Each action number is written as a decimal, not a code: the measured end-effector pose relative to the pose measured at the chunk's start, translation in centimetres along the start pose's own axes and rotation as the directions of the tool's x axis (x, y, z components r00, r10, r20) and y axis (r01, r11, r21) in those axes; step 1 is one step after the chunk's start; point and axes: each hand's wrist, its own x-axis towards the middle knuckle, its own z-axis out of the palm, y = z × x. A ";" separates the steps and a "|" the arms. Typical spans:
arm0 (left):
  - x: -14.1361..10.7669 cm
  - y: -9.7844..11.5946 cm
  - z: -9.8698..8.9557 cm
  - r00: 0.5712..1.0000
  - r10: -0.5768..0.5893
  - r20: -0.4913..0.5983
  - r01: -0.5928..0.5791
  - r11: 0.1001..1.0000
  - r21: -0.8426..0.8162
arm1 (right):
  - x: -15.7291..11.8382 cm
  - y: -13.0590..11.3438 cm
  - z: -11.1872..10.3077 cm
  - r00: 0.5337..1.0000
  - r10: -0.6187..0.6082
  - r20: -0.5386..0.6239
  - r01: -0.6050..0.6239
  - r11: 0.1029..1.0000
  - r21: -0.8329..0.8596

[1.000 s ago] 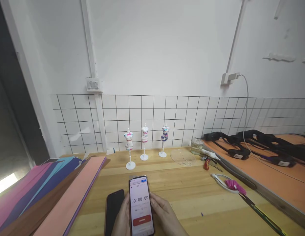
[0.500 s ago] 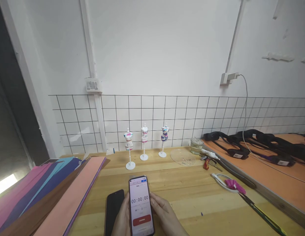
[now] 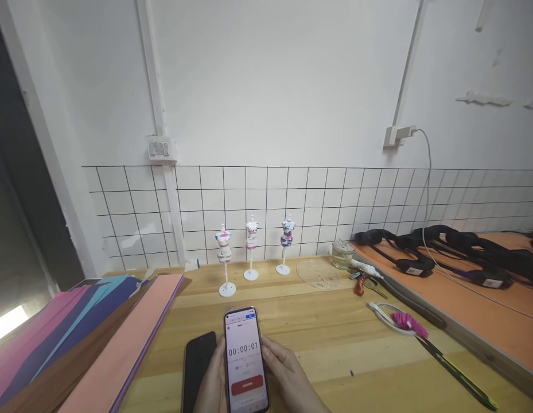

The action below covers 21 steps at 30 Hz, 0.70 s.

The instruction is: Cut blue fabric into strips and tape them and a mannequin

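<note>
A lit phone (image 3: 246, 361) is held upright between both hands near the table's front edge, its screen reading 00:00:01 above a red button. My left hand (image 3: 213, 378) wraps its left side, and my right hand (image 3: 286, 370) grips the right side. A second, dark phone (image 3: 197, 367) lies on the wooden table beside my left hand. Behind the lit phone stand three small dress-form figures with painted torsos: one at left (image 3: 224, 252), one in the middle (image 3: 251, 236) and one at right (image 3: 287, 234).
Coloured sheets (image 3: 124, 338) cover the left side. At right are a clear round plate (image 3: 318, 274), a glass jar (image 3: 342, 254), red-handled scissors (image 3: 359, 285), a pink pleated piece (image 3: 409, 323) on a white band, tweezers (image 3: 455, 373) and black headsets (image 3: 415, 267) on an orange surface.
The timer on the phone screen has gone from 00:00:00 to 00:00:01. Both hands hold the phone as before, and the view has shifted very slightly.
</note>
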 end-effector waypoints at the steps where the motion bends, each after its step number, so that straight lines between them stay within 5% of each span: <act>1: -0.3 0.0 0.2 1.000 0.015 -0.014 -0.015 1.000 0.017 | 0.0 0.0 0.0 1.000 0.004 -0.003 -0.004 1.000 -0.001; 14: -0.4 0.0 0.8 0.998 -0.054 0.042 0.058 0.993 -0.104 | 0.2 -0.6 0.3 1.000 0.016 -0.014 -0.017 0.999 -0.028; 21: 0.0 1.2 0.7 0.998 0.006 0.060 0.006 0.979 -0.202 | 0.2 1.3 -0.5 0.993 0.076 -0.089 -0.080 0.996 -0.044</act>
